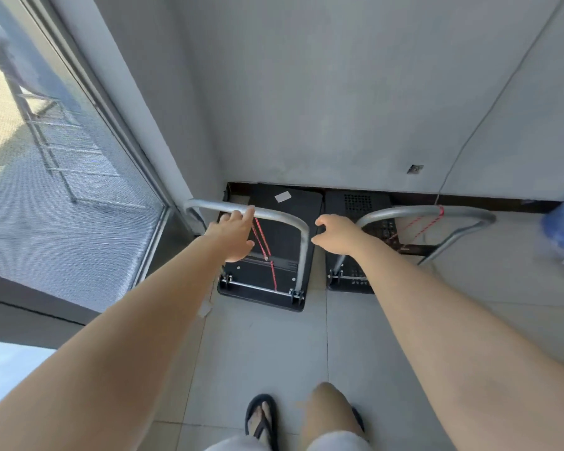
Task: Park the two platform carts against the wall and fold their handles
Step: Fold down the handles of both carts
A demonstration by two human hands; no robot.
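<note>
Left hand (233,234) open on the left handle (267,213); right hand (334,234) loose, empty. Steel tube stiff, likely slick: grip crossbar mid-span.

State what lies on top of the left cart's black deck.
On the left cart's deck lie a pale label near the wall and a red cord running down from the handle. The left hand covers part of the deck, so that patch cannot be seen.

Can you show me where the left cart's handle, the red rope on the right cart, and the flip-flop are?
left cart's handle (271,213): head view, top bar.
red rope (441,210): head view, loop around right handle.
flip-flop (261,418): head view, strap over foot.
</note>
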